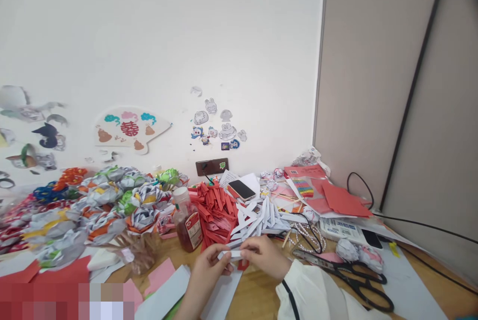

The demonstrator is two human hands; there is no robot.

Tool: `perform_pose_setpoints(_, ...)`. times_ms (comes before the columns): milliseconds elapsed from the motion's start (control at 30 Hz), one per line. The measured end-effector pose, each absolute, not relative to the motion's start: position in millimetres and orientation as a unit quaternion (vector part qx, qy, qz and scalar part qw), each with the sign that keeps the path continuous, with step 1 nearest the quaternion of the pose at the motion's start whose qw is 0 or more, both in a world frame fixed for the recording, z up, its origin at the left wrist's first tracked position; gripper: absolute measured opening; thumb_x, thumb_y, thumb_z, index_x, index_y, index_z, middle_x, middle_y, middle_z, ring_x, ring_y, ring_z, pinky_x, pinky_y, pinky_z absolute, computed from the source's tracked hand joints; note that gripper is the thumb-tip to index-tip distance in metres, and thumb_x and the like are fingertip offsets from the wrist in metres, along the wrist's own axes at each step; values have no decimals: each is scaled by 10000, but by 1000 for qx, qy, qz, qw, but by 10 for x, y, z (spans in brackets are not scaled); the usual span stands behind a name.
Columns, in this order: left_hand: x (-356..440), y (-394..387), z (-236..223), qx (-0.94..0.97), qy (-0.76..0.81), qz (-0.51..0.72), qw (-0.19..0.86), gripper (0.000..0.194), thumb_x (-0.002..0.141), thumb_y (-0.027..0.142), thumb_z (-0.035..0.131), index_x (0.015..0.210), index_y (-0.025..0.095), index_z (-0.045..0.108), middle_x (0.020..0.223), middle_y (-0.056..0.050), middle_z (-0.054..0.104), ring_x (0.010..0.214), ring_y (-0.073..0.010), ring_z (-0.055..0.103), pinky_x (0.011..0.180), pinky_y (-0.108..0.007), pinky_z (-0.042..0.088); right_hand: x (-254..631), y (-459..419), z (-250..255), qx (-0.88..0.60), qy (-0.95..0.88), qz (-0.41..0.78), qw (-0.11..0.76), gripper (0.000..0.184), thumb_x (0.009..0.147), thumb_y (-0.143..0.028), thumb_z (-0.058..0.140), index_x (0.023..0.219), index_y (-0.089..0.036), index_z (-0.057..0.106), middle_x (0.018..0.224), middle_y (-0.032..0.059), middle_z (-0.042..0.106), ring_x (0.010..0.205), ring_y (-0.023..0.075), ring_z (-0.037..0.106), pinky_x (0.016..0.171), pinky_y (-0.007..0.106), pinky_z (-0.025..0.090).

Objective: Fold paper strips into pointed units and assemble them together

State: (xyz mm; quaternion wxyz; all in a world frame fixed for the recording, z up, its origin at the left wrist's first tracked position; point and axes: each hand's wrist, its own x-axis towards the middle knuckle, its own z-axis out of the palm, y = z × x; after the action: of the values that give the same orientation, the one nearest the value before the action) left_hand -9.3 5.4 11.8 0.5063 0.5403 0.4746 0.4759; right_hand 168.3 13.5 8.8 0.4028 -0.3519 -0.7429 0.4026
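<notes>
Both hands pinch a small folded strip of white paper (235, 255) above the wooden table. My left hand (211, 267) has its thumb and fingers closed on the strip's left end. At its other end, the fingertips of my right hand (267, 258) are closed as well. Just behind the hands lies a pile of folded white paper strips (261, 218). A heap of folded red paper strips (216, 205) rises to its left. Under the hands is a white sheet (222, 295), with a small red piece (243, 264) near my right fingers.
A bottle of red liquid (186, 223) stands left of my left hand. Large black-handled scissors (358, 277) lie right, by my sleeve. A phone (242, 189) rests behind the strips. Crumpled paper flowers (112, 195) crowd the left; red envelopes (347, 198) lie back right.
</notes>
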Motion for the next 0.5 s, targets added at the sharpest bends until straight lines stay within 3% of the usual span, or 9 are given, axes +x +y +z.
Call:
perform_pose_setpoints(167,-77,36,113,553,486,469,487,291,548,403,689,644,152,577,461,26,615,451,-128,574,463,-232,480,1666,165,62,-360,-725,448,380,230,775,-323,506,775,-131,634,616,22,633,582,145,576,570,238,437)
perform_pose_setpoints(333,-70,33,105,548,489,458,500,305,536,414,694,613,147,567,433,35,597,412,-117,559,440,-225,466,1708,232,2,-388,-745,405,362,215,765,-315,524,722,-131,626,604,3,614,566,133,545,549,222,410)
perform_pose_setpoints(500,-62,16,116,555,485,449,504,348,541,463,682,616,151,548,405,30,594,380,-113,547,421,-218,443,1752,238,3,-341,-738,470,343,289,811,-394,466,740,-144,592,552,-14,584,530,129,556,556,231,428)
